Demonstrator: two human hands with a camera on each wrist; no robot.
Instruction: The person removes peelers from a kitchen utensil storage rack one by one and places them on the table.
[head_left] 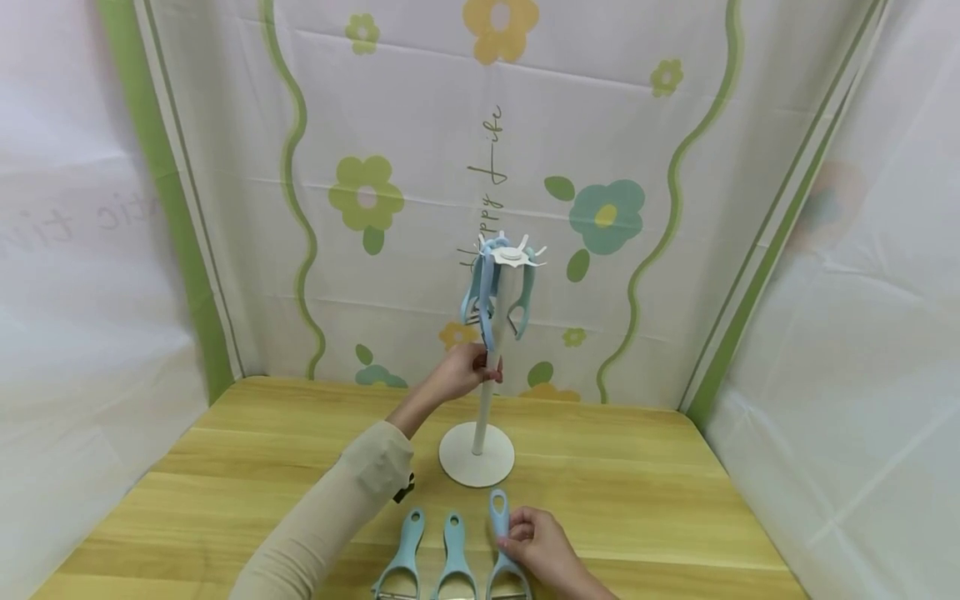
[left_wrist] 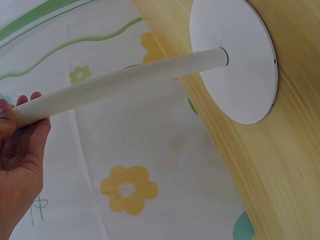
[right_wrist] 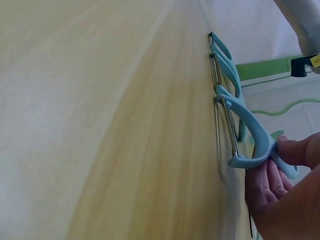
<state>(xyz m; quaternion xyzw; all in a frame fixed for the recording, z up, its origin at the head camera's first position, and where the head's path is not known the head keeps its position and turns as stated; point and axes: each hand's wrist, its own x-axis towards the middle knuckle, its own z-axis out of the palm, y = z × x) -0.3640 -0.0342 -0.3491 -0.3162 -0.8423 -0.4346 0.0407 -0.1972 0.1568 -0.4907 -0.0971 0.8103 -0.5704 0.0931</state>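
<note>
My left hand (head_left: 463,372) grips the white pole (left_wrist: 125,80) of an upright stand, just below its hanging tools. On the hooked white top (head_left: 512,255) hang several blue and green peelers (head_left: 487,292), clustered mostly on the left, with a green one (head_left: 527,292) on the right. My right hand (head_left: 542,546) pinches the handle of a light blue peeler (head_left: 500,521) between thumb and fingers, low over the table in front of the stand's base. In the right wrist view this peeler (right_wrist: 257,135) shows its metal blade facing the table side.
Two teal peelers (head_left: 408,542) (head_left: 454,546) lie side by side left of the held one. The round white base (head_left: 477,468) stands on the wooden table (head_left: 637,500). Behind hangs a flowered curtain (head_left: 420,108); white sheets flank both sides.
</note>
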